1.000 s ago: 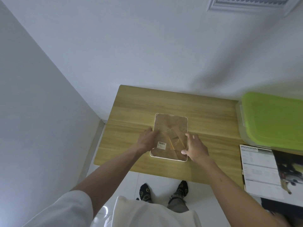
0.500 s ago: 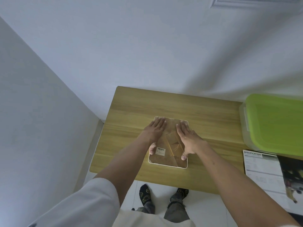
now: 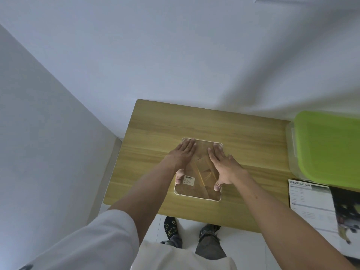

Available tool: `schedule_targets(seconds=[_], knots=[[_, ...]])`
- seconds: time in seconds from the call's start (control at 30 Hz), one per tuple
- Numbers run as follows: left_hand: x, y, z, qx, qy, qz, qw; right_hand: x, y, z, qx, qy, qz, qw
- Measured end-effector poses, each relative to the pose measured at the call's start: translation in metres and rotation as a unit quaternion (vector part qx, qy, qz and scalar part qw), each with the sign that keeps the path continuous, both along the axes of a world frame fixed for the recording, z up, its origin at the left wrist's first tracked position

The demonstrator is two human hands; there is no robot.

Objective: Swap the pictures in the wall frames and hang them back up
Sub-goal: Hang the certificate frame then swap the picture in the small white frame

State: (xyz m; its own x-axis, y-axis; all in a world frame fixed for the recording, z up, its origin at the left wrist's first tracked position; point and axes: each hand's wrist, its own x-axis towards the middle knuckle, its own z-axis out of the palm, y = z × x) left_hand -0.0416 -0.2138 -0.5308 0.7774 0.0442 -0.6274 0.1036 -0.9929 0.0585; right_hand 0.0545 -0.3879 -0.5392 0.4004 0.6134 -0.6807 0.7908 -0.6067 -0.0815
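both hands lie flat on the back of the frame; the left hand (image 3: 183,155) has its fingers straight and together, reaching to the frame's far left corner, its thumb down beside the barcode label (image 3: 189,180); the right hand (image 3: 222,162) is likewise spread flat, fingers toward the far right corner, thumb pressing near the near right edge; neither hand pinches or curls round anything.

the picture frame (image 3: 196,194) lies face down, its brown backing board up and a thin white rim around it, in the near middle of the wooden table (image 3: 251,141), closer to the near edge than to the wall; a folded stand seems to lie on the backing between the hands, though it is hard to make out.

this looks like the stage of working the backing, either pressing it home or feeling for its clips; which one i cannot tell; the next move likely calls for fingertips at the rim's tabs while one palm steadies the frame.

at the table's right edge stands a green-lidded box (image 3: 329,145); a printed specification sheet (image 3: 311,201) lies by the near right corner.
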Motion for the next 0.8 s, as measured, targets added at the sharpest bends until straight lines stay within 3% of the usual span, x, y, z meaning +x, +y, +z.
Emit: schedule_targets(seconds=[0.17,0.27,0.4,0.5,0.57,0.7,0.8], knots=[[-0.009,-0.001,0.004,-0.016,-0.014,0.039,0.999,-0.003,-0.011,0.002,0.039,-0.014,-0.033,0.999],[-0.022,-0.007,0.002,-0.048,-0.02,0.133,0.99,-0.015,-0.035,-0.002,0.124,0.008,-0.157,0.98],[-0.046,-0.016,-0.008,-0.101,-0.054,0.247,0.962,-0.043,-0.067,-0.009,0.231,0.048,-0.358,0.903],[-0.057,-0.026,-0.013,-0.142,-0.065,0.328,0.932,-0.061,-0.063,-0.008,0.269,0.101,-0.541,0.791],[-0.059,-0.032,-0.01,-0.17,-0.076,0.372,0.909,-0.069,-0.054,-0.005,0.278,0.132,-0.594,0.743],[-0.066,-0.034,0.007,-0.232,-0.128,0.415,0.87,-0.078,-0.046,0.002,0.296,0.15,-0.647,0.686],[-0.069,-0.029,0.011,-0.313,-0.198,0.462,0.806,-0.076,-0.047,0.004,0.323,0.162,-0.667,0.652]])
